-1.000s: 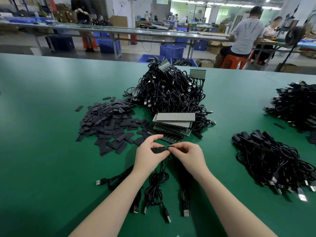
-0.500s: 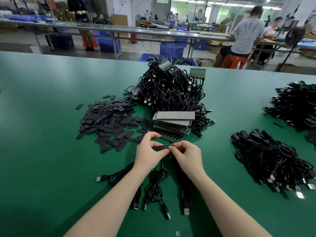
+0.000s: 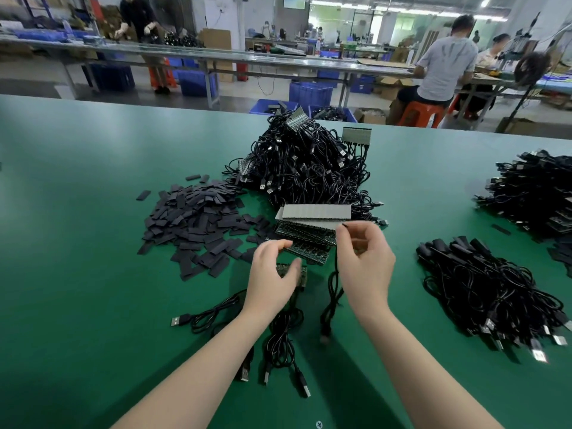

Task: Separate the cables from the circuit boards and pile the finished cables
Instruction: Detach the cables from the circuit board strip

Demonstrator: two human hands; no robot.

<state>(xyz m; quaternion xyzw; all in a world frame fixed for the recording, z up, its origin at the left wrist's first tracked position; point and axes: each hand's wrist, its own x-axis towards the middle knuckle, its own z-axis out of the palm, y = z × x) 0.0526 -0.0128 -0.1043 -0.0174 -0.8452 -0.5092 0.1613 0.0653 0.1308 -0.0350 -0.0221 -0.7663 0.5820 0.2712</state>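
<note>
Over green table [image 3: 77, 274]: left hand [image 3: 272, 280] fingers curled round small circuit board [image 3: 301, 274]; right hand [image 3: 365, 261] pinching black cable [image 3: 332, 292] end, raised beside board stack [image 3: 309, 233].

- One view only: a wide-angle camera worn on the head, set above the near edge of the green table [image 3: 77, 274].
- It faces forward toward 12 o'clock and is pitched down.
- Both forearms enter from 6 o'clock; the left hand [image 3: 272, 280] and right hand [image 3: 365, 264] sit close, low-centre.
- The far workbench [image 3: 278, 58] crosses the top; straight lines bow at the margins.
</note>
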